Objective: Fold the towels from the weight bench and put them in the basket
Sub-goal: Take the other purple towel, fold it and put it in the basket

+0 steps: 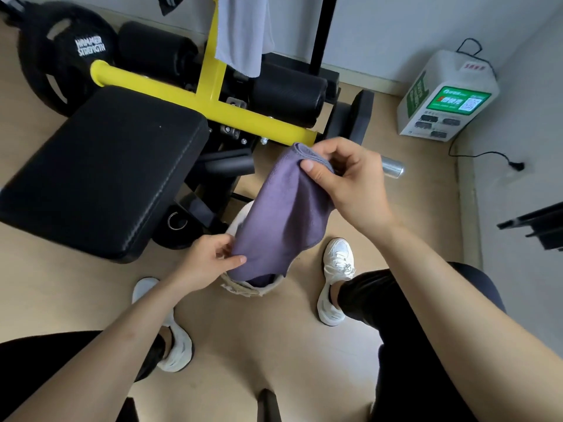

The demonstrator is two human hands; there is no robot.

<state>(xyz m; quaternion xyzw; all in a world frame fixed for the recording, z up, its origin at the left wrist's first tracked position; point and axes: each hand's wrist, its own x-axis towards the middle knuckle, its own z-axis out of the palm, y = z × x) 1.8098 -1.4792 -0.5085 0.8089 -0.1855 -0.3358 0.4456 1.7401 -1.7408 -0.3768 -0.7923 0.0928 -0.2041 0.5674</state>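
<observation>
1. Left hand [210,258] pinches the lower corner of the purple towel [280,214], thumb against forefinger.
2. The towel's long axis runs from seven o'clock up to one o'clock, slung between both hands directly above the basket [243,290] on the floor.
3. Right hand [347,181] grips the folded top edge, fingers curled round it.
4. My call: the drop is straight down toward six o'clock, and the left hand is nearer the basket.
5. A grey towel [243,35] hangs at twelve o'clock.

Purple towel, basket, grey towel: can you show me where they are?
purple towel [283,214]: head view, middle of the hanging cloth.
basket [243,289]: head view, near rim under the purple towel.
grey towel [243,35]: head view, middle of the draped cloth.
</observation>
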